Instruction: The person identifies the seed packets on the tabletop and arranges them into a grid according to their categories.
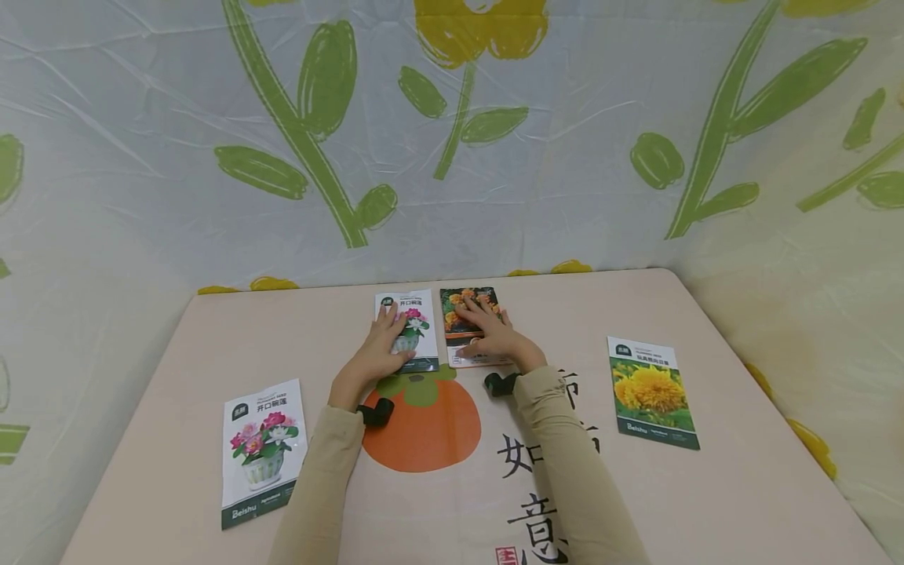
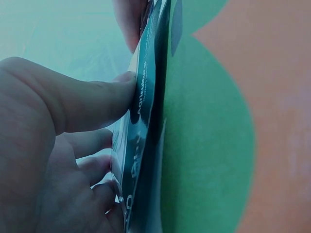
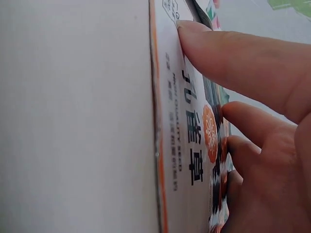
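Note:
At the far side of the table, my left hand (image 1: pixel 377 345) rests on a white and green seed packet (image 1: pixel 418 312) printed with pink flowers in a pot. Its thumb (image 2: pixel 109 97) touches the packet's dark green lower band in the left wrist view. Just to the right, my right hand (image 1: pixel 500 336) lies on a seed packet (image 1: pixel 453 323) with orange flowers on a dark ground and a white lower part. In the right wrist view, the thumb (image 3: pixel 228 51) touches that white part and the other fingers spread over the picture. The two packets lie side by side, a narrow gap between.
Another pink-flower seed packet (image 1: pixel 261 447) lies tilted at the left front. A yellow-flower seed packet (image 1: pixel 651 391) lies on the right. Beneath the arms, the pale table (image 1: pixel 727 494) shows a printed orange persimmon (image 1: pixel 424 431) and black characters. A flowered curtain (image 1: pixel 551 180) hangs behind.

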The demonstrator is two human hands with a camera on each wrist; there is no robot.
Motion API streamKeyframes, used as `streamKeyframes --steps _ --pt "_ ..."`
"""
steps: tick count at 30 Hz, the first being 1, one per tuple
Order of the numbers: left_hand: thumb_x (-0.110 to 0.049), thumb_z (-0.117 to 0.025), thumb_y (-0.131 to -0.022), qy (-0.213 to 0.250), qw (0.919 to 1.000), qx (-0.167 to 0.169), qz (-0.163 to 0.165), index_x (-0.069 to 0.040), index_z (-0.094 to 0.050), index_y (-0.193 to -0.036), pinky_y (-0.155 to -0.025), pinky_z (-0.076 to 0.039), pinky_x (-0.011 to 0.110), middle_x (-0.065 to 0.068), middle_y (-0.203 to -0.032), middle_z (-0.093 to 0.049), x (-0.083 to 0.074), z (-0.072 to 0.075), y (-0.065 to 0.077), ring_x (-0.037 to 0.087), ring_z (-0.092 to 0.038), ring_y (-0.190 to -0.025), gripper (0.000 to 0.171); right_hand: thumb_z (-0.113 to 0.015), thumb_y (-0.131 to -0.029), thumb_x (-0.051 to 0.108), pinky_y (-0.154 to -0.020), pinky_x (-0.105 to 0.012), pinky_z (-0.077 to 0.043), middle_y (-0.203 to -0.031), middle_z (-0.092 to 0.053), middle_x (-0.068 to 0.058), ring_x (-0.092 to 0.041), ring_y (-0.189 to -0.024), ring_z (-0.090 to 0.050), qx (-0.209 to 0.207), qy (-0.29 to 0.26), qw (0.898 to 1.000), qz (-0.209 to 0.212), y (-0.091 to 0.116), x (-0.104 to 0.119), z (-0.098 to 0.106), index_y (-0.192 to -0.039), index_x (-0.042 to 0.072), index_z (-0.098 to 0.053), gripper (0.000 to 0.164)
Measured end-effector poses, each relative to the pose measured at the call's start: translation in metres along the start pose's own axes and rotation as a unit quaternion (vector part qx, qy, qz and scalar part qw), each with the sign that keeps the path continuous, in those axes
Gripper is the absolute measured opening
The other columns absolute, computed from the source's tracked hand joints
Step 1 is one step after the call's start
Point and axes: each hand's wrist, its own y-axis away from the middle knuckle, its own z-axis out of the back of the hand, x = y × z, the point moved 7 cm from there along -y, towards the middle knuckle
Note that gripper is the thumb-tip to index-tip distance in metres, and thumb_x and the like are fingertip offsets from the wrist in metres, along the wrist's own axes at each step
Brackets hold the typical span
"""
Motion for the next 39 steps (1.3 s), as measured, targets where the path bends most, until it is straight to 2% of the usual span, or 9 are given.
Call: streamKeyframes --steps 25,30,39 --pt "-0.021 -0.064 -0.093 -0.003 1.0 0.0 0.004 0.003 -0.025 -0.154 -0.12 0.0 0.053 0.017 -0.165 -0.001 0.0012 -0.0016 -0.0006 0.035 0.01 -0.151 0.076 -0.075 -0.083 0.031 -0.116 -0.062 0.008 -0.166 -0.009 -0.008 -0.031 -0.152 0.004 -0.032 0.016 0.999 -0.011 0.0006 -0.0017 -0.0016 -0.156 0.015 -0.031 0.086" --pt "-0.024 -0.065 -0.092 -0.019 0.9997 0.001 0.014 0.001 -0.025 -0.155 -0.12 -0.002 0.051 0.014 -0.166 -0.001 0.0023 -0.0017 -0.0014 0.032 0.009 -0.151 0.078 -0.074 -0.083 0.031 -0.116 -0.062 0.006 -0.166 -0.01 -0.008 -0.031 -0.152 0.004 -0.033 0.023 0.999 -0.013 0.0001 -0.0015 -0.0018 -0.157 0.016 -0.032 0.086" --pt "-0.024 -0.068 -0.089 -0.022 0.9995 -0.011 0.021 0.003 -0.028 -0.153 -0.12 -0.009 0.054 0.016 -0.165 -0.007 0.0004 0.0013 -0.0029 0.033 0.004 -0.152 0.081 -0.075 -0.085 0.034 -0.115 -0.064 0.004 -0.166 -0.011 -0.008 -0.031 -0.152 0.004 -0.018 0.036 0.999 -0.017 -0.0012 0.0016 0.0001 -0.157 0.017 -0.032 0.085"
